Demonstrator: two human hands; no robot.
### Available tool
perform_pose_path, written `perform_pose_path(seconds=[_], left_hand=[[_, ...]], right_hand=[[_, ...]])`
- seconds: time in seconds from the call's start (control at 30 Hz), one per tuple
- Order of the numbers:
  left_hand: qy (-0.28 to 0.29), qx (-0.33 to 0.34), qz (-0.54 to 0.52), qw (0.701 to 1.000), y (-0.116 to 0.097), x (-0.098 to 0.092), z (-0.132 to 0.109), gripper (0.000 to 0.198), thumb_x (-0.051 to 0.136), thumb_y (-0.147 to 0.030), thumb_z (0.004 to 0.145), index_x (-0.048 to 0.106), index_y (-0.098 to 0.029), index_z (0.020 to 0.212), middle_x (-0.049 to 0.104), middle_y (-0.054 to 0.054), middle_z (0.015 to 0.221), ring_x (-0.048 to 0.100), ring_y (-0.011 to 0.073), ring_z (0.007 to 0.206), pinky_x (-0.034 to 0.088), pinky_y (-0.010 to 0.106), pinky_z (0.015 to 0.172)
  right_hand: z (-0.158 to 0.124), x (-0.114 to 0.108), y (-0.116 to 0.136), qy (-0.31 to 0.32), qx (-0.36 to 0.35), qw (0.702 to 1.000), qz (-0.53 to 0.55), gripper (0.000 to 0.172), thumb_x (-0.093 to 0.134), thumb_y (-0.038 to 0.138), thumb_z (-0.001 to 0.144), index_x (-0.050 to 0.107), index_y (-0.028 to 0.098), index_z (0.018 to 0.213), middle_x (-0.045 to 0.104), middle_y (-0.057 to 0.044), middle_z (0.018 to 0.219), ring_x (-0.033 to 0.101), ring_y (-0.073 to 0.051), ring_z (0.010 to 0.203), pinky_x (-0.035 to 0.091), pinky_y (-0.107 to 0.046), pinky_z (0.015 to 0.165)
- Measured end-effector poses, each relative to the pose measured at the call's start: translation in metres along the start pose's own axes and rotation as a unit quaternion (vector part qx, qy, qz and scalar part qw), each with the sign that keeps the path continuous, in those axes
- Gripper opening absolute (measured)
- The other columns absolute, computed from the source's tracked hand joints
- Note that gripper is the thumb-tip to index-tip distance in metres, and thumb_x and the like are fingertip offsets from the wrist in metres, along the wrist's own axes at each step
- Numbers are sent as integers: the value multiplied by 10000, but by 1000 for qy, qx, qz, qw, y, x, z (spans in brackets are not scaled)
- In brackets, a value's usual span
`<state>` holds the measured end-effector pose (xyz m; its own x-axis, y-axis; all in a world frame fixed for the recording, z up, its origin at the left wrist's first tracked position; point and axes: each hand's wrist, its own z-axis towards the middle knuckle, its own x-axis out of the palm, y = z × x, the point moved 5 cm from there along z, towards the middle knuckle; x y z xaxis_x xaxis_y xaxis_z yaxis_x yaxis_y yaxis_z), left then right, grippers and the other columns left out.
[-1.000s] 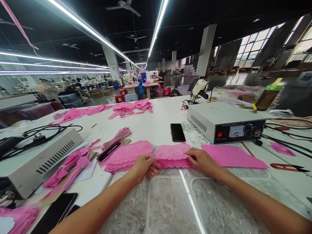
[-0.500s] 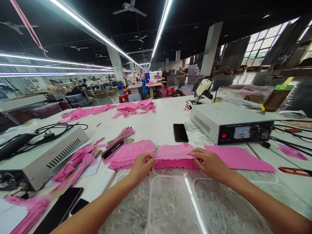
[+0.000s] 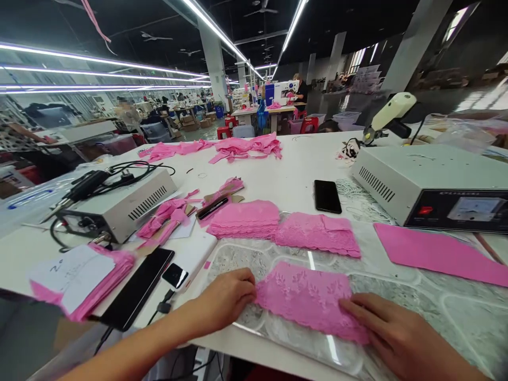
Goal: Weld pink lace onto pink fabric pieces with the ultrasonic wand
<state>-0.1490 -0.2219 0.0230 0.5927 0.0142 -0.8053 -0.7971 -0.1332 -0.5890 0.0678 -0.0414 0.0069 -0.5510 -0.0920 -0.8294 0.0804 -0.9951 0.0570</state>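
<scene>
A pink lace piece with a flower pattern and scalloped lower edge lies over a clear plastic sheet near the table's front. Its left end is pinched by my left hand, fingers closed, the tips partly hidden. At the right end, the fingers of my right hand are together on the lace edge, the thumb out of sight. Just behind are a thick stack of pink lace pieces and a smaller pink lace pile with a folded flap on top.
Grey power boxes stand left and right. A black phone lies behind the lace pile. A flat pink cloth is at right. A tablet, a marker and bundled pink lace lie left.
Both hands have come nearer to me with a lace piece from the right pile, and it now lies flatter over the clear sheet. The view has turned left and tilted down.
</scene>
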Motion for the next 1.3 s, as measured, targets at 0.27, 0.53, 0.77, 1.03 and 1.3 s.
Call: perform_pose_path(seconds=[0.27, 0.53, 0.77, 1.03, 1.3], left_hand=[[-5, 14, 2, 1000, -6, -10, 9, 238, 487, -77, 851, 648, -171, 702, 641, 41, 803, 599, 147, 734, 447, 222, 711], [-36, 19, 36, 999, -9, -13, 8, 204, 527, -42, 824, 653, -168, 725, 648, 26, 774, 615, 144, 714, 441, 211, 668], [-104, 72, 101, 987, -10, 0, -11, 167, 480, -178, 931, 643, -177, 897, 640, 64, 862, 611, 170, 786, 471, 255, 710], [-129, 137, 213, 959, -11, 19, -22, 228, 405, -106, 945, 621, -162, 902, 611, 81, 831, 564, 197, 732, 489, 316, 684], [-147, 214, 234, 937, -27, 8, -23, 209, 411, -86, 921, 593, -181, 881, 677, 101, 1109, 608, 244, 1089, 496, 385, 932]], right_hand=[[28, 5, 8, 160, 88, 970, 160, 277, 550, 362, 886, 708, 351, 1114, 746, -80, 1054, 734, -251, 845, 613, -352, 688], [110, 67, 70, 236, 147, 936, 217, 112, 608, 273, 804, 665, 177, 811, 691, -88, 779, 618, -223, 700, 391, -307, 608], [114, 88, 53, 202, 221, 903, 309, 170, 524, 185, 820, 619, 196, 679, 635, -8, 618, 525, -140, 569, 336, -260, 548], [107, 61, 21, 126, 307, 840, 429, 269, 511, 391, 813, 563, 206, 625, 537, 23, 557, 496, -123, 531, 402, -249, 509], [13, -4, -55, -71, 500, 752, 423, 417, 664, 612, 707, 639, 199, 760, 576, 7, 496, 531, -139, 443, 472, -281, 487]])
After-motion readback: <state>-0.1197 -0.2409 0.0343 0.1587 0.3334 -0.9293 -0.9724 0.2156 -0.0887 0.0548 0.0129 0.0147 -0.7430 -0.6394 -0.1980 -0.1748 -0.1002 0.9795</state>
